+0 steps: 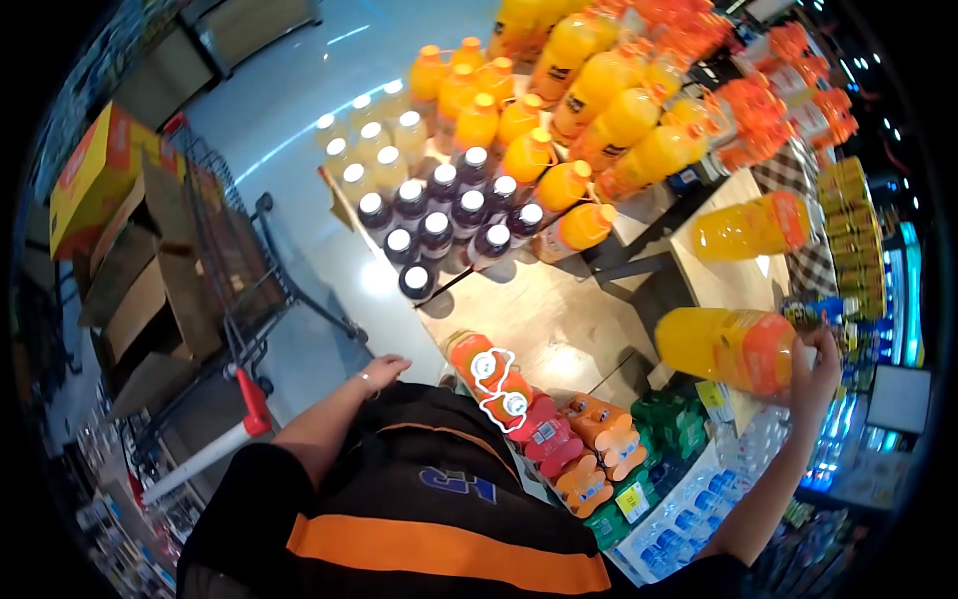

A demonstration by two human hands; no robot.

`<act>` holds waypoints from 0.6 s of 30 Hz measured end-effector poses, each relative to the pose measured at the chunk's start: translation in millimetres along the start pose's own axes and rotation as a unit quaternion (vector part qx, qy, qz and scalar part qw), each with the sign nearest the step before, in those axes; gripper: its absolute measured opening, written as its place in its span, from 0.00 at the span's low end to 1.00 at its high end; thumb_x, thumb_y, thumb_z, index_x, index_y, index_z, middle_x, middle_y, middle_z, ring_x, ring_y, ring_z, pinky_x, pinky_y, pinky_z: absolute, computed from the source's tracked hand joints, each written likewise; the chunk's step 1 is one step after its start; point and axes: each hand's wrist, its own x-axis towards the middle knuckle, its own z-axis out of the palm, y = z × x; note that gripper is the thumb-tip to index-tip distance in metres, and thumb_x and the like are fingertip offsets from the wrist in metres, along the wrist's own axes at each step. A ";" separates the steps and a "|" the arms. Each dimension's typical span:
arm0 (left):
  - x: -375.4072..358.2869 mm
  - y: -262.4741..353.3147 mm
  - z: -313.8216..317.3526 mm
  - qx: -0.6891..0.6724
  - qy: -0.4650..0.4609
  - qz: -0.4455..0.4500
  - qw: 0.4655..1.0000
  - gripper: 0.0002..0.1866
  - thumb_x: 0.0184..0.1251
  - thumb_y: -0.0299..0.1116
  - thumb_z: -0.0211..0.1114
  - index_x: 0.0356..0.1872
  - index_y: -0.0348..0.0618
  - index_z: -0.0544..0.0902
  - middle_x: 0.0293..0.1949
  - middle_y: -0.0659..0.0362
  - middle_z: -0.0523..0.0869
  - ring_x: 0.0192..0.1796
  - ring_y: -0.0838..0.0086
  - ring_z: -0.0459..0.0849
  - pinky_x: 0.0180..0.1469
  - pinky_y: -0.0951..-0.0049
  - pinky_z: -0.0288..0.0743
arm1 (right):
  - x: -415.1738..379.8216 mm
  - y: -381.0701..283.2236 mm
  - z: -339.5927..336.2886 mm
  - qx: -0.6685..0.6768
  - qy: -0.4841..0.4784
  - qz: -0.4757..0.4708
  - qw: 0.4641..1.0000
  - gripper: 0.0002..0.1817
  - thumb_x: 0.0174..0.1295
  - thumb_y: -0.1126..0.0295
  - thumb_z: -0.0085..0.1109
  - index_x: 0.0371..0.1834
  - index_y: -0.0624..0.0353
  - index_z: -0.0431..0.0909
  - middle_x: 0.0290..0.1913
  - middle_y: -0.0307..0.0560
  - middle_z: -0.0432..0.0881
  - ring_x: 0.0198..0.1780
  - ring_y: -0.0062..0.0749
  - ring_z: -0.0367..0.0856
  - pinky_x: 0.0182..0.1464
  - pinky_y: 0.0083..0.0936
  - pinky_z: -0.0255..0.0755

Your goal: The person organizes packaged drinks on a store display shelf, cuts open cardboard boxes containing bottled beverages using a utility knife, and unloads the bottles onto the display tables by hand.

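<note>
My right hand [820, 371] is closed round the cap end of a large orange juice bottle [723, 347], which lies on its side above the wooden display's right part. Another large orange bottle [748, 228] lies just beyond it. My left hand [386, 370] is low beside the display's near left edge, with its fingers close together and nothing visible in them. Dark bottles with white caps [436, 230] stand in rows on the wooden display top [539, 309]. Red-orange bottles in a pack [489, 374] are at the near edge, close to my body.
A shopping cart [239, 270] with open cardboard boxes [150, 290] stands at the left. Many orange bottles [599, 110] fill the display's far side. Packs of orange cans [604, 429], green packs [671, 421] and water bottles [689, 519] are at the near right.
</note>
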 end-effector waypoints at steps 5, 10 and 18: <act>-21.1 71.3 34.2 -0.121 -0.073 -0.032 0.989 0.48 0.56 0.71 0.49 0.73 0.57 0.49 0.69 0.53 0.59 0.64 0.62 0.67 0.55 0.55 0.63 | -26.0 -88.1 64.5 0.126 -0.032 0.019 0.991 0.06 0.56 0.75 0.57 0.27 0.58 0.69 0.25 0.34 0.68 0.29 0.18 0.63 0.33 0.19 0.61; -19.3 95.8 50.2 -0.376 -0.114 0.035 0.919 0.45 0.58 0.74 0.39 0.73 0.66 0.44 0.73 0.55 0.52 0.73 0.59 0.50 0.65 0.48 0.49 | -70.4 -166.7 165.4 0.198 -0.089 0.043 0.975 0.08 0.52 0.75 0.61 0.25 0.59 0.69 0.24 0.35 0.67 0.28 0.19 0.64 0.31 0.19 0.60; 9.8 81.1 51.5 -0.489 -0.126 -0.012 0.863 0.45 0.58 0.74 0.40 0.73 0.64 0.43 0.75 0.62 0.45 0.74 0.58 0.44 0.67 0.40 0.34 | -109.5 -227.8 263.4 0.183 -0.177 0.015 0.967 0.10 0.48 0.74 0.65 0.25 0.63 0.71 0.26 0.48 0.72 0.28 0.38 0.72 0.33 0.31 0.67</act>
